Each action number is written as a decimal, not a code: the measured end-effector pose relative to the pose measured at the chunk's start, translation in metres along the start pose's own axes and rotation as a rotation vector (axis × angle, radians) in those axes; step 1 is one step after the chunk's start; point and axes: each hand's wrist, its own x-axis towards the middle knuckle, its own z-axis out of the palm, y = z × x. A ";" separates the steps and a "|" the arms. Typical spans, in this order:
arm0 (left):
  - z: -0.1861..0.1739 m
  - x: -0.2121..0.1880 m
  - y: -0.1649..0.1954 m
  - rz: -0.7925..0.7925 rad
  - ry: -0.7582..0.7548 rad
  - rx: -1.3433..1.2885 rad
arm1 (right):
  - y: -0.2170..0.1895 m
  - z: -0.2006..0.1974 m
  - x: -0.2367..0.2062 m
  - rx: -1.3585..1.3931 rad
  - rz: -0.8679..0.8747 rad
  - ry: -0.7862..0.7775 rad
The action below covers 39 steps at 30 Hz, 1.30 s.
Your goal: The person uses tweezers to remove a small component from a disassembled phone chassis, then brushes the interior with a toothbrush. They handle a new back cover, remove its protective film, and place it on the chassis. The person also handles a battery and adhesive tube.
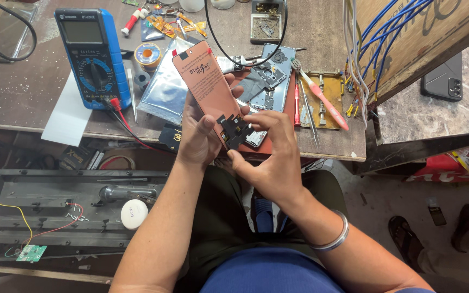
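Both hands are up over the near edge of the surface [23, 103]. The left hand [199, 138] has its grip clamped on a phone display panel [207, 87], copper-coloured back facing up, fingers curled round the panel's lower left edge and thumb pressed on its face. The right hand [270, 154] meets it from the other side, its grip pinched on the black flex cable [233, 132] hanging off the panel's bottom end, thumb under and fingertips on top.

Just beyond the grip lies an opened phone frame [270, 81] on a red mat, with a pair of tweezers [308, 108] to its right. Well to the left of the grip stands a blue multimeter [93, 57], its red lead trailing toward the hands. A silver bangle [335, 239] rides the right wrist.
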 end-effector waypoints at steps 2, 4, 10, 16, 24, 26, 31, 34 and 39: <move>-0.001 0.000 0.000 -0.008 0.003 -0.021 | 0.003 -0.002 0.004 0.011 -0.022 0.012; -0.002 0.000 -0.001 -0.007 -0.001 -0.034 | 0.004 -0.005 0.007 -0.008 -0.058 0.013; -0.005 0.000 -0.001 -0.014 -0.008 -0.027 | 0.000 -0.007 0.012 0.032 -0.071 -0.060; -0.010 -0.002 0.003 -0.106 -0.014 -0.056 | 0.009 -0.016 0.016 0.140 0.000 -0.054; -0.010 -0.002 0.007 -0.144 -0.060 -0.118 | 0.054 -0.013 0.093 0.442 0.222 -0.086; -0.006 -0.002 0.008 -0.140 -0.063 -0.052 | 0.054 -0.006 0.102 0.301 0.140 -0.096; 0.003 -0.001 0.012 -0.115 -0.076 0.046 | 0.048 0.010 0.116 0.335 0.090 -0.081; 0.006 -0.001 0.014 -0.119 -0.071 0.047 | 0.047 0.013 0.116 0.302 0.108 -0.074; 0.008 -0.001 0.014 -0.121 -0.057 0.077 | 0.046 0.012 0.117 0.302 0.075 -0.069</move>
